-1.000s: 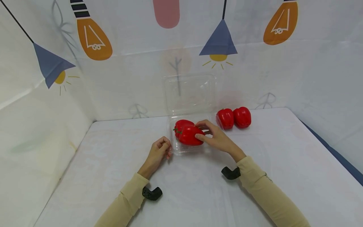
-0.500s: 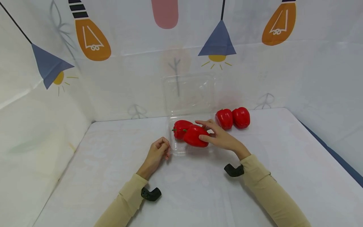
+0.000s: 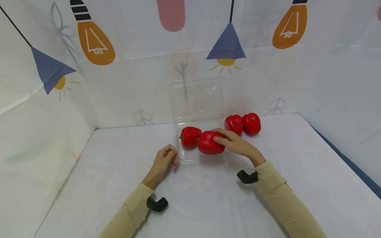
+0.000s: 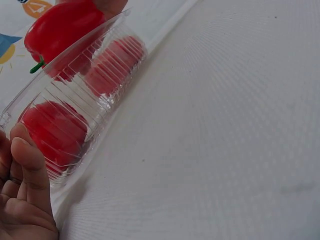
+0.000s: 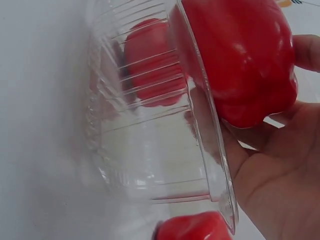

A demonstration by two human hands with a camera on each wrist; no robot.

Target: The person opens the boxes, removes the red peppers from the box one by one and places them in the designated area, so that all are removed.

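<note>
1. Fingers of the right hand (image 3: 238, 145) are clamped on a red bell pepper (image 3: 209, 145), thumb on the near side.
2. The held pepper lies just left of those right fingers. Its long axis runs roughly left to right, with the green stem (image 3: 197, 139) pointing away from the grip.
3. Below the right fingers is the right part of an open clear container (image 3: 187, 159) on a white worktop (image 3: 202, 201); its lid (image 3: 196, 99) stands up beyond them.
4. A second pepper (image 3: 190, 136) sits inside the container, farther left of the right fingers, past the held pepper's stem.
5. The left hand (image 3: 162, 162) is at the container's near left edge, its fingers curled together and seeming to pinch the rim. The right hand is much nearer the held pepper.
6. Two more peppers (image 3: 251, 124) stand outside the container, beyond the right fingers, side by side.
7. The held pepper's underside is hidden from above, so whether it touches the container floor cannot be told. Ribbed plastic blurs the red shapes behind it, and the left fingertips' exact contact is unclear.
</note>
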